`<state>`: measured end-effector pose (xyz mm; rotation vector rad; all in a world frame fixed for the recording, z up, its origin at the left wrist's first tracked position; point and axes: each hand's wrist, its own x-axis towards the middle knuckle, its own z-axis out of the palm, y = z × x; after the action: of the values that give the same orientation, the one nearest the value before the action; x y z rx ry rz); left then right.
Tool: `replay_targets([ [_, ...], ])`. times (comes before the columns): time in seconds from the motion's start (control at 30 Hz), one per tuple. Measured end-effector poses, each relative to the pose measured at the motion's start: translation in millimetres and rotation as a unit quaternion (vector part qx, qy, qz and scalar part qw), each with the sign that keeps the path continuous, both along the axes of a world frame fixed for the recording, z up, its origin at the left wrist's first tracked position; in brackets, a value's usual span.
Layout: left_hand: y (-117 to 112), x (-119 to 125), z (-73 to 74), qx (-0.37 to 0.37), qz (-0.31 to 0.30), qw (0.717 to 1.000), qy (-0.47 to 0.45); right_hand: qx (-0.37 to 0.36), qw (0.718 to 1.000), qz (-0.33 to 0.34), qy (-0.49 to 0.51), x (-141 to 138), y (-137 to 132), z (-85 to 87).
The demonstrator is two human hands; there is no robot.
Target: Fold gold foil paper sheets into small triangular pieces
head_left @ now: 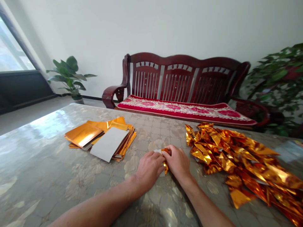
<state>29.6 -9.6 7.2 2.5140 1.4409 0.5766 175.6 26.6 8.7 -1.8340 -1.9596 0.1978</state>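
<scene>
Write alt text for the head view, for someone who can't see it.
A person's left hand and right hand handle a small gold foil piece on a patterned table. A loose stack of gold sheets lies to their left, a heap of shiny gold pieces to their right. Behind stands a dark wooden bench.

Stacked sheets [109, 143] on counter [47, 164] at left, folded pieces [222, 148] at right, left hand [151, 165] and right hand [177, 162] between, bench [178, 74] behind counter
</scene>
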Motion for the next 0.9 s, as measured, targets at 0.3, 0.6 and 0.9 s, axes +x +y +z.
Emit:
replay_targets([
  [0.3, 19.1, -17.8, -0.2, -0.05, 0.147, 0.985, -0.069, 0.084, 0.994, 0.062, -0.037, -0.5, -4.0, -8.8],
  [0.6, 34.7, -23.1, 7.7, -0.115, 0.168, 0.978, -0.046, 0.12, 0.987, 0.097, -0.048, -1.0, -5.8, -7.4],
  [0.9, 45.7, -21.8, 14.1, -0.126, 0.147, 0.981, -0.027, 0.138, 0.984, 0.107, -0.043, -0.5, -7.4, -5.6],
])
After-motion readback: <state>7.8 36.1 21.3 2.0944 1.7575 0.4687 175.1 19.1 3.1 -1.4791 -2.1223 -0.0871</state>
